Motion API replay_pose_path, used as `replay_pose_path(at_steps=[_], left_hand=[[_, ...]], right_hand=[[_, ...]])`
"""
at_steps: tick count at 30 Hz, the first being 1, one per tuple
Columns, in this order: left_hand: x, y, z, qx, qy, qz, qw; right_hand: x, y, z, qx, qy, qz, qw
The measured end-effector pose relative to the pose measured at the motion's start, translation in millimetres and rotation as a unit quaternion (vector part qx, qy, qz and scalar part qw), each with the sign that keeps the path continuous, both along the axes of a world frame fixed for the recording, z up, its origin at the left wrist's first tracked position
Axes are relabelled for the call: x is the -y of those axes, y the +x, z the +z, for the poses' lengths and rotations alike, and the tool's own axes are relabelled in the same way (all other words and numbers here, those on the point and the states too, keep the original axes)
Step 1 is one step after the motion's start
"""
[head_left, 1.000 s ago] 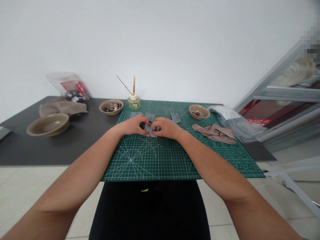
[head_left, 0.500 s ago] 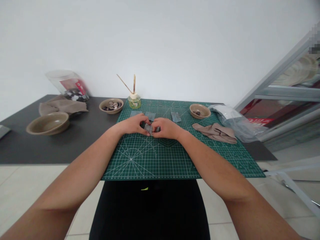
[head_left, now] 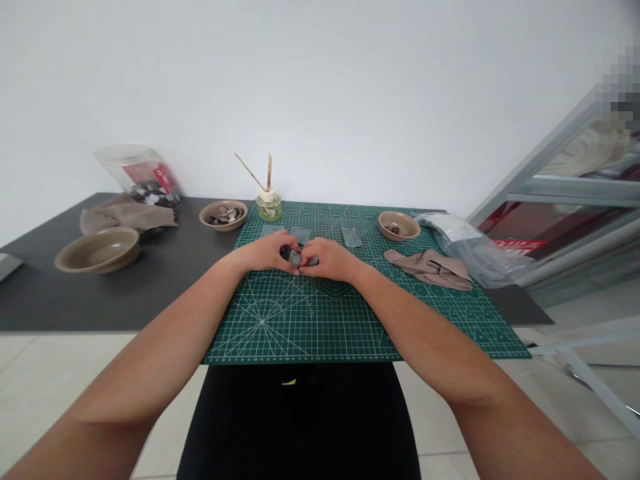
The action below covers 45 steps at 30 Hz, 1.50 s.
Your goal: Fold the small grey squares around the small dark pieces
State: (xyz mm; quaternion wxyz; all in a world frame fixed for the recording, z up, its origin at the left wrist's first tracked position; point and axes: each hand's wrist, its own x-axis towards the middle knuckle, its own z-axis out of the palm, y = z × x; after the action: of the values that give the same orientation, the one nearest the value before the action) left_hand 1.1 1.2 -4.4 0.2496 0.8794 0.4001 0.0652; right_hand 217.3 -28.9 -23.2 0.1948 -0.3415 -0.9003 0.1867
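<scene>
My left hand and my right hand meet above the green cutting mat. Between their fingertips is a small grey crumpled sheet, cloth or film, I cannot tell which. Both hands are closed in a pinch on it, and the fingers cover much of it. Just beyond my hands lie two flat grey-blue rectangles, the left one partly behind my left hand. Another grey-blue rectangle lies farther right on the mat.
Left stand a bowl of small dark and pale pieces, a larger bowl, a brown cloth, a clear jar and a reed diffuser. Right are a small bowl, a brown cloth and a plastic bag.
The grey sheet has gone from spread out flatter to bunched smaller between my fingers. My right hand has shifted slightly left, closer to my left fingertips.
</scene>
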Motion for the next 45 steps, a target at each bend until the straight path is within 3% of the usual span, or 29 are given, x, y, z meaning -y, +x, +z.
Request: replay_pose_path(at_steps=[9, 15, 23, 32, 45], left_hand=[[-0.7, -0.6, 0.0, -0.002, -0.009, -0.008, 1.000], [-1.2, -0.1, -1.1, -0.002, -0.001, -0.005, 1.000], [-2.7, -2.0, -3.1, 0.006, -0.004, -0.005, 1.000], [-4.0, -1.7, -3.9, 0.002, -0.008, -0.003, 1.000], [-3.5, -1.4, -4.1, 0.003, -0.005, -0.010, 1.000]], right_hand=[[-2.2, 6.7, 0.3, 0.006, -0.013, -0.028, 0.999], [-5.8, 1.7, -5.4, -0.014, 0.003, 0.000, 1.000], [-2.6, 3.3, -0.4, -0.013, -0.022, 0.017, 1.000], [-4.4, 5.7, -2.2, -0.009, -0.016, -0.019, 1.000], [-4.5, 6.7, -1.4, -0.028, -0.027, 0.031, 0.999]])
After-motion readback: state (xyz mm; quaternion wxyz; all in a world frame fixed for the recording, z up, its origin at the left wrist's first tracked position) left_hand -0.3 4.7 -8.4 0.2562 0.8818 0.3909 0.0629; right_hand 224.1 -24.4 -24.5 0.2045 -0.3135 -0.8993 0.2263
